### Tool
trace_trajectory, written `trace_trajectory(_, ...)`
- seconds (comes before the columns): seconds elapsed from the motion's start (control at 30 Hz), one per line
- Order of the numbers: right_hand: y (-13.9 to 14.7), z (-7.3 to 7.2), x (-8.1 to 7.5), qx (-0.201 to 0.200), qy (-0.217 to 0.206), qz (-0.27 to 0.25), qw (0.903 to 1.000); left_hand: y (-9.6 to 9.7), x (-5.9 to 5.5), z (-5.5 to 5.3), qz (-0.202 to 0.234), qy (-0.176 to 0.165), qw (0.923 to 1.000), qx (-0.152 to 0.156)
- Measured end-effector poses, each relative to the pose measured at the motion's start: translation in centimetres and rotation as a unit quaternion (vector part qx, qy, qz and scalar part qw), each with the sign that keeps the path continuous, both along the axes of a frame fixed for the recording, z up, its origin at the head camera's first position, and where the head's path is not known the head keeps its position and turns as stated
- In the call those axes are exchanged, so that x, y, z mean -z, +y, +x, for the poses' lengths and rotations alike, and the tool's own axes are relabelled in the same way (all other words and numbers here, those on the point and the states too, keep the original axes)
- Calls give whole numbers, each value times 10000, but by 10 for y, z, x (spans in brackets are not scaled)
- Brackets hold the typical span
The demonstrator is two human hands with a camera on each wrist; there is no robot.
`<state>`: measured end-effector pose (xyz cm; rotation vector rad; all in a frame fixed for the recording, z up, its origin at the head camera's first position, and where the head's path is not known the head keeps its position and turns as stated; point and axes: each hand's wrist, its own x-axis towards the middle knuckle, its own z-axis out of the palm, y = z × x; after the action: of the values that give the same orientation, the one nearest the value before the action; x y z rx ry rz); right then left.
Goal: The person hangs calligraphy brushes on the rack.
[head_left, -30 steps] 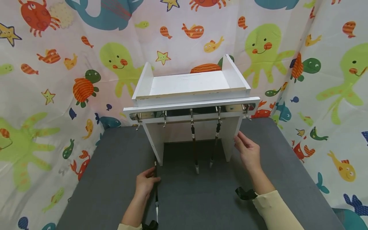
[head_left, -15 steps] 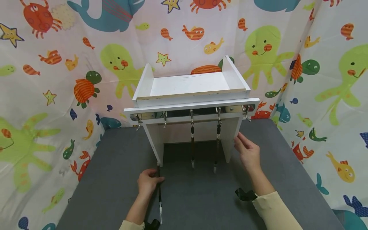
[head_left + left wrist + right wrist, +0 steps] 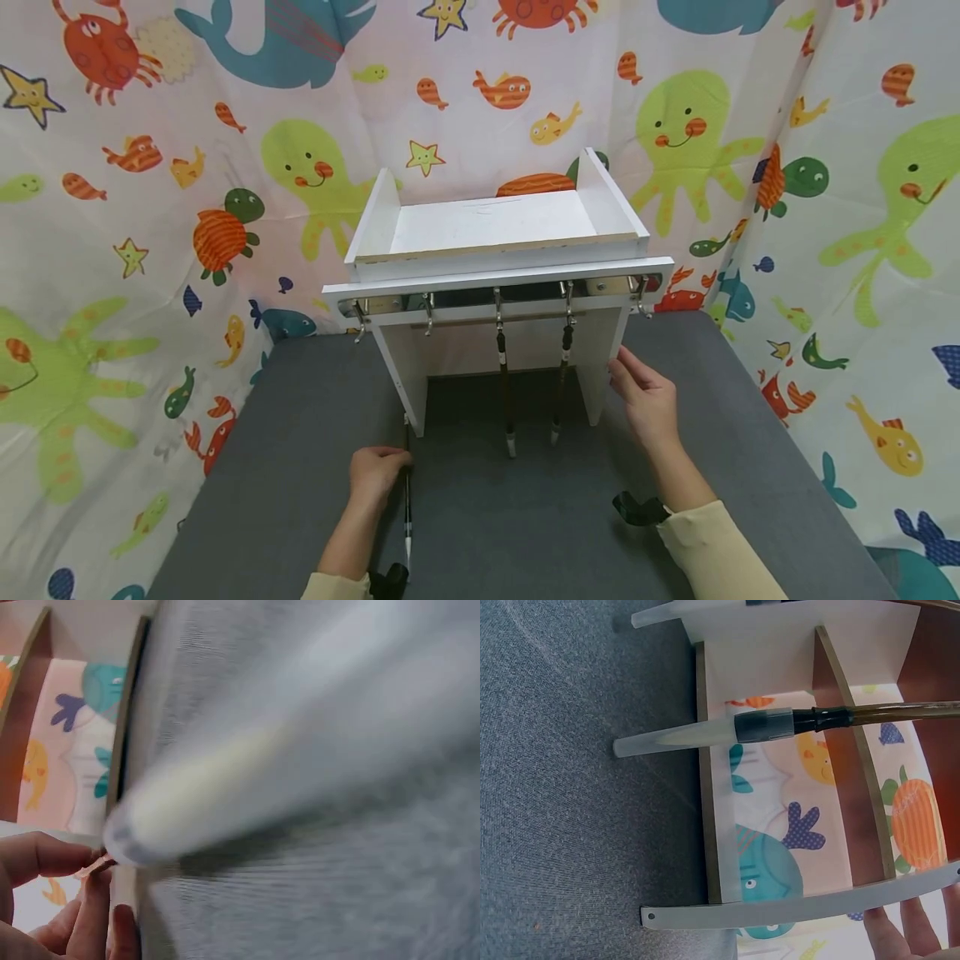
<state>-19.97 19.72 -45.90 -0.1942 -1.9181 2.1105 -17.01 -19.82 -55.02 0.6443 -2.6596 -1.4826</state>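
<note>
Nearest me were my pale sleeves, with a black mount at each wrist. Just beyond the left one, the capped tip of a brush pointed back towards me, and my left hand had the handle pinched between thumb and fingers. The brush stood over the grey table, its far end by the front foot of the shelf's left panel; I couldn't tell whether the two touched. My right hand was at the right panel, extended fingers laid against its outer side, not wrapped round it. Between the panels, two more brushes hung tip down, clear caps over pale bristles, from the third and fourth of five metal hooks, counted from the left, on the shelf's front board. Above and behind that sat the white shelf's shallow top tray. Farthest off, a curtain printed with sea creatures covered the back and both sides.
</note>
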Motion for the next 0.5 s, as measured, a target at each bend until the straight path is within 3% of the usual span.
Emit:
trace_trajectory(0.17, 0, -1, 1, 1, 54, -33, 10000, -4, -6, 3, 976, 16, 9952, -64)
trace_trajectory(0.33, 1, -2, 2, 5, 77, 190, 9998, -10, -20, 7, 2179, -1, 9759, -150)
trace_trajectory(0.5, 3, -5, 8, -7, 11, 263, 9997, -20, -33, 12, 2710, -133, 9622, -227)
